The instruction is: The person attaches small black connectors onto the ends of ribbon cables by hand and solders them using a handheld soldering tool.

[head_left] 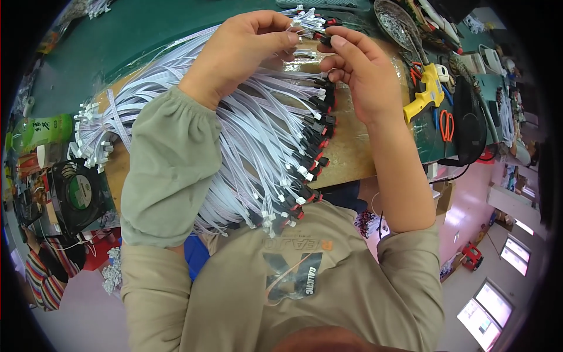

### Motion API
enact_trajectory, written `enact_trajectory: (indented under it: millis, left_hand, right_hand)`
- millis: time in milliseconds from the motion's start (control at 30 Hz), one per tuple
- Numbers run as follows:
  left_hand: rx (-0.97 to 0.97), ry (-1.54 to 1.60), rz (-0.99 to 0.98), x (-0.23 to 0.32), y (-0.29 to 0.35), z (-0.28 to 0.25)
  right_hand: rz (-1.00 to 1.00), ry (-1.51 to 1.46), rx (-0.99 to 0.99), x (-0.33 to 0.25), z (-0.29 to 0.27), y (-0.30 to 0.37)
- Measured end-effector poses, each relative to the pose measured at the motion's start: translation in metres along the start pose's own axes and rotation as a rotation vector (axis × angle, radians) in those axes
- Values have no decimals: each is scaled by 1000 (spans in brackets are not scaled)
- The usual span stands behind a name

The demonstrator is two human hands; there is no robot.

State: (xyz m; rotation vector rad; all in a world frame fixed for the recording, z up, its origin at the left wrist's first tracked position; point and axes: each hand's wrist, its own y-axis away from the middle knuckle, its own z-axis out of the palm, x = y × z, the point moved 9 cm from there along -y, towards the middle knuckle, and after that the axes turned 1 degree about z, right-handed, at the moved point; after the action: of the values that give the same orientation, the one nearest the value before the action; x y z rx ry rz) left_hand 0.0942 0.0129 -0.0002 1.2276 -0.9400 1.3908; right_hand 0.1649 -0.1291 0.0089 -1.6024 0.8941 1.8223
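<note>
Nearest, a khaki shirt front (305, 281) with a dark print, sleeves running up toward both hands. Beyond it, a fanned sheaf of white ribbon cables (258, 158) spread across the brown board (352, 152) on the green counter (117, 41), black-and-red connectors (314, 155) lined along the right edge, probably so each end stays reachable. Left hand (240, 53) at the far edge, fingers closed around a small bunch of cable ends (305, 22). Right hand (363, 76) just beside it, fingers pinched shut on one black connector (324, 40). Farther right, yellow glue gun (425, 94) and orange-handled scissors (447, 125) parked within reach. Near left, a small black fan (76, 196).
</note>
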Motion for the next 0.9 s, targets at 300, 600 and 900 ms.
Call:
enact_trajectory:
  millis: [300,600,900]
  left_hand:
    - [39,29,-13,1,0,-2]
    - [65,33,10,4,0,-4]
    - [96,48,32,8,2,-6]
  right_hand:
    - [43,-89,-36,4,2,-12]
    - [63,-171,-70,1,10,-15]
    - [79,-228,-78,7,10,-17]
